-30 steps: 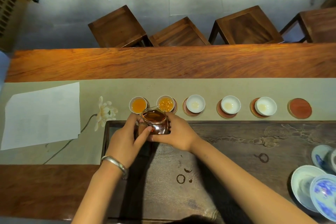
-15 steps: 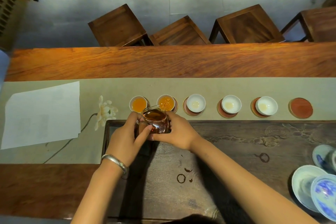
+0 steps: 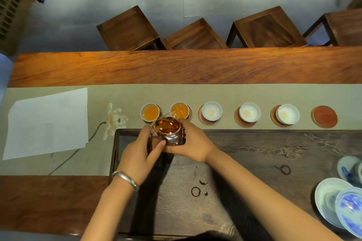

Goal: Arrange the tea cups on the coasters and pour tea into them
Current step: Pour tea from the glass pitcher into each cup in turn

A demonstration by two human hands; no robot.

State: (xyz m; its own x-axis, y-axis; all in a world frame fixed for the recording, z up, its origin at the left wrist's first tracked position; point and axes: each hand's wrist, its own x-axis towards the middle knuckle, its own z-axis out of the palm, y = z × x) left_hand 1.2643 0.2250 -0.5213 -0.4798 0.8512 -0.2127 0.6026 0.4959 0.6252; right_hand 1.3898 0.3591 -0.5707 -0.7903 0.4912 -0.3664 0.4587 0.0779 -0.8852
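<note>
We clamp both grips, left hand [image 3: 140, 149] and right hand [image 3: 193, 144], around the glass pitcher [image 3: 168, 130], tilting gently toward the second cup [image 3: 179, 110] at twelve o'clock.

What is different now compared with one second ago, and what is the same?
Almost nothing moved. Both hands, left hand and right hand, keep holding the glass pitcher, tilted toward the second cup, whose tea looks rippled. The first cup stays full, three cups stay unfilled, and the last coaster stays bare.
</note>
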